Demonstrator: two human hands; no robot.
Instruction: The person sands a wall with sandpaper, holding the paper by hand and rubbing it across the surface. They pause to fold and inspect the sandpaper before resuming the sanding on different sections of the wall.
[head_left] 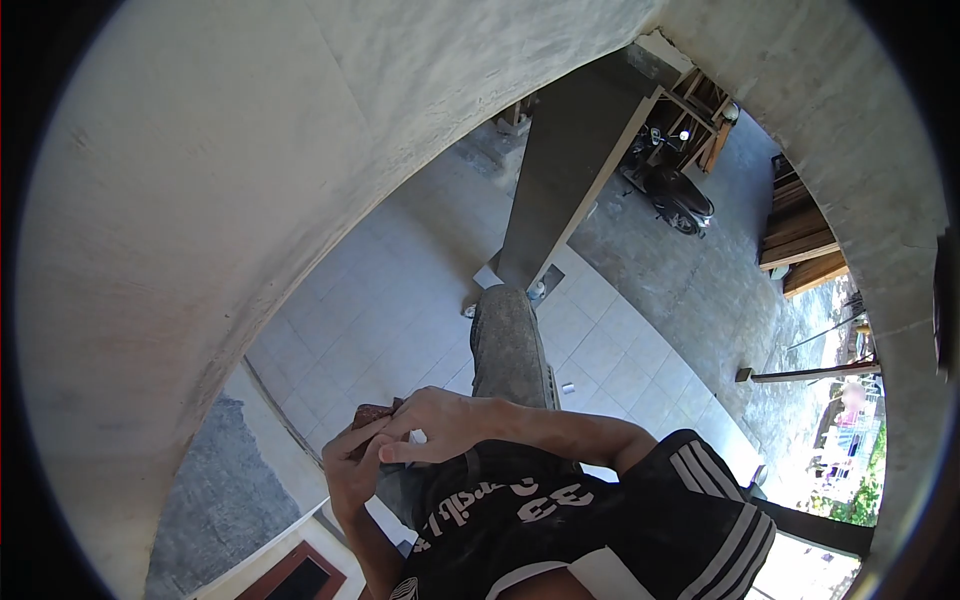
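Observation:
My left hand (350, 465) is at the lower left, its fingers bent round a small reddish-brown object (372, 413). From the right, my right hand (435, 422) reaches across the black shirt (530, 500) and meets the left one, its fingers closed at the same brown object. A small white piece (417, 437) shows against my right hand, beside the thumb. The fingers partly cover the brown object, so its full shape is hidden.
A knee in grey trousers (505, 345) is above a tiled floor (370, 270). A dark upright panel (565, 150) stands beyond. A motorcycle (672, 190), stacked wood (795, 225) and a post (815, 373) lie right. A curved pale wall (220, 150) fills the upper left.

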